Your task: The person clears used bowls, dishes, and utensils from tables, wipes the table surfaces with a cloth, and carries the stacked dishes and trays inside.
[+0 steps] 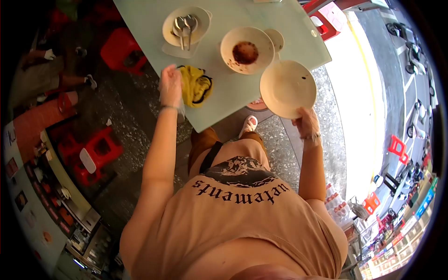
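My right hand [307, 124], in a clear plastic glove, grips the near rim of a cream bowl [285, 91]. That bowl is tilted past the table's right edge, with a dark speck inside. My left hand [171, 87], gloved too, has its fingers curled against the left side of a crumpled yellow cloth [195, 88] with dark edging. On the pale green table [233, 105], a second cream bowl [227, 43] contains dark brown sauce residue. Farther left, another bowl [169, 28] has two metal spoons [190, 29] in it.
A small pale dish [276, 39] sits behind the sauce-stained bowl. Red stools [122, 49] stand left of the table, with more [100, 151] lower left. A person's leg and shoe [91, 82] show at far left. Parked motorbikes [413, 58] line the street at right.
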Motion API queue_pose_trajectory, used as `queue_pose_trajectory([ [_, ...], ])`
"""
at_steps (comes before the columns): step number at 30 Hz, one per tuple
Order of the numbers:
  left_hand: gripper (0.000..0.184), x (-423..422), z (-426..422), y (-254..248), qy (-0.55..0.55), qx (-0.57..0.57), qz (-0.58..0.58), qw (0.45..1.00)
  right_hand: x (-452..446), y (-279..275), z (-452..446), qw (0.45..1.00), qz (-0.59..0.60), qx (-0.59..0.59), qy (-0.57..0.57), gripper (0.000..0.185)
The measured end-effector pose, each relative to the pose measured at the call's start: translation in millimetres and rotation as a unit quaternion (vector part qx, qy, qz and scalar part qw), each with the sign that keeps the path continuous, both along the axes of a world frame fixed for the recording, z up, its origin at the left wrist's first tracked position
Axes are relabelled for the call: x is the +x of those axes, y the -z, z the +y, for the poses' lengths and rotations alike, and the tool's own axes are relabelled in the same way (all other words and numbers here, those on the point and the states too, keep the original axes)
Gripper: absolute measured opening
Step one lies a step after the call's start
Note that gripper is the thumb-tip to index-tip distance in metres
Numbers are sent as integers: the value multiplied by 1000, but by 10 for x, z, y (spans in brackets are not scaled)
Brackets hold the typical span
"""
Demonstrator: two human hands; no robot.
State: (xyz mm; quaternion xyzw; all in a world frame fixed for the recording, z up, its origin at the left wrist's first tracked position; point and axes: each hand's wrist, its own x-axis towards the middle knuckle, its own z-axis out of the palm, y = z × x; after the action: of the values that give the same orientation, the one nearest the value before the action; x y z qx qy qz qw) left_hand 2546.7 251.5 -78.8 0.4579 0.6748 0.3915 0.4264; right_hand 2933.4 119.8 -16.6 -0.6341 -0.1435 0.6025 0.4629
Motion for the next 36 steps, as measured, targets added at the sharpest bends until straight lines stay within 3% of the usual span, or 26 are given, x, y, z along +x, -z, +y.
queue_pose_trajectory([
  [3, 41, -433, 833, 231, 46, -2, 230, 972, -492, 204, 532, 997, 3, 23, 69, 12],
  [4, 41, -530, 1081, 270, 54, -1, 229, 972, -636, 282, 701, 997, 2, 23, 77, 12],
  [6, 42, -630, 1555, 370, 96, -93, 345, 929, -835, 393, 1064, 999, -13, -4, 52, 12],
  [7, 42, -664, 1689, 407, 107, -91, 343, 929, -912, 430, 1176, 998, -15, -6, 64, 12],
  [9, 43, -662, 1981, 431, 181, -161, 281, 929, -1043, 464, 1392, 983, -162, -76, 32, 18],
  [13, 42, -719, 2182, 620, 242, -156, 268, 919, -1146, 534, 1265, 948, -247, -171, 102, 29],
  [15, 42, -754, 2225, 653, 375, -224, 301, 848, -1187, 613, 1107, 850, -497, -17, 173, 31],
  [17, 39, -787, 2081, 700, 357, -211, 305, 857, -1557, 548, 1105, 891, -430, 60, 133, 27],
  [19, 37, -796, 1899, 604, 353, -198, 311, 860, -2144, 300, 1337, 966, -256, -15, 1, 28],
  [20, 37, -805, 1809, 586, 357, -196, 312, 859, -2386, 448, 1472, 975, -223, 2, 1, 29],
  [21, 38, -799, 1738, 588, 310, -159, 279, 895, -2528, 724, 1628, 982, -190, 20, -1, 30],
  [22, 39, -788, 1675, 575, 261, -121, 245, 926, -2543, 1222, 1768, 955, -291, 39, -41, 34],
  [24, 39, -770, 1694, 393, 216, -129, 240, 938, -2640, 1301, 2139, 934, -349, -2, -75, 35],
  [25, 37, -803, 1744, 397, 145, -131, 63, 979, -2695, 1184, 2306, 932, -359, 11, -58, 34],
  [26, 35, -811, 1736, 405, 69, -134, -116, 982, -2711, 1114, 2428, 932, -359, 6, -52, 34],
  [27, 31, -737, 1673, 165, 106, -160, -142, 971, -2694, 1063, 2515, 947, -314, -30, -57, 33],
  [28, 31, -733, 1684, 231, 111, -163, -144, 970, -2672, 999, 2558, 959, -270, -64, -63, 32],
  [32, 22, -706, 1783, 391, 148, -207, -163, 953, -2616, 836, 2549, 952, -281, -87, -91, 34],
  [36, 21, -574, 1702, 437, 119, -162, -85, 976, -2560, 783, 2525, 963, -240, -78, -99, 36],
])
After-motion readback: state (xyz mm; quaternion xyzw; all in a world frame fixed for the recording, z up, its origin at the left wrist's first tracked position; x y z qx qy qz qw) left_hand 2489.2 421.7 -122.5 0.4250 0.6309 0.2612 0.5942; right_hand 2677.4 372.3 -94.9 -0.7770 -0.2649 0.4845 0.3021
